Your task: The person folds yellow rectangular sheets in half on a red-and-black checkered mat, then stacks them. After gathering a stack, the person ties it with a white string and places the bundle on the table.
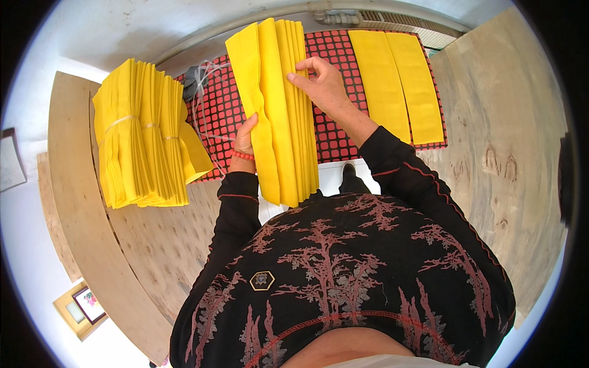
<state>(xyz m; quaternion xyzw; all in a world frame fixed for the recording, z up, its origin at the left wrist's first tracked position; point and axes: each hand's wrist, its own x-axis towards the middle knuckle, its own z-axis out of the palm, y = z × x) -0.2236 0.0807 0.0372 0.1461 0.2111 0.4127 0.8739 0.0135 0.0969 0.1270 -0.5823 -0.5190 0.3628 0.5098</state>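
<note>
My left hand [246,135], with a red bead bracelet at its wrist, grips the left side of a thick stack of folded yellow fabric pieces [280,115], thumb on top. The stack is fanned into layers and held up above a red-and-black patterned cloth [333,147]. My right hand [322,80] is at the stack's upper right edge, thumb and index finger slightly apart near the layers; whether they pinch a layer I cannot tell. At the left stand several yellow bundles [138,133] tied with pale bands. Two flat yellow pieces [395,87] lie side by side on the right of the cloth.
White plastic strips [198,110] and a grey item [189,85] lie between the tied bundles and the held stack. Wooden boards [487,161] flank the cloth on both sides. A pipe [257,16] and a radiator [409,25] run along the wall behind.
</note>
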